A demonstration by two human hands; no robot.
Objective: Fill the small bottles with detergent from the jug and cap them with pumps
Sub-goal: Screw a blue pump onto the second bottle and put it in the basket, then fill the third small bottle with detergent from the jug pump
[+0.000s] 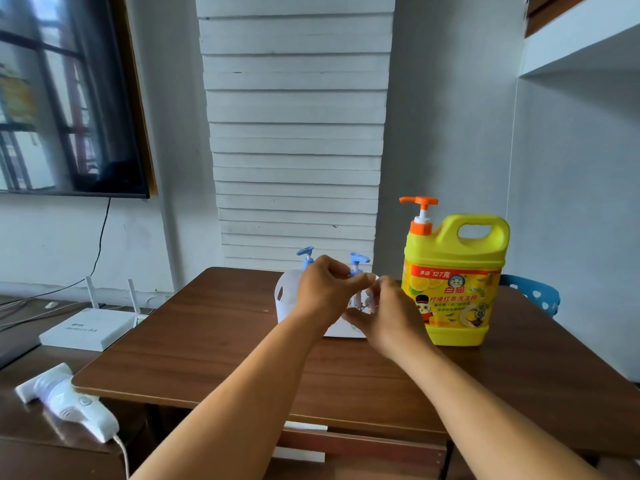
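A white basket stands at the far middle of the brown table. Two blue pumps rise from it, one at the left and one at the right. My left hand reaches over the basket, its fingers curled at the base of the right pump. My right hand is just in front, fingers curled round a small clear bottle under that pump. Both hands hide most of the bottle. The yellow detergent jug with an orange pump stands upright to the right of the basket.
A blue plastic chair stands behind the table at the right. On a lower surface to the left lie a white router and a white handheld device with a cord. A dark screen hangs on the left wall.
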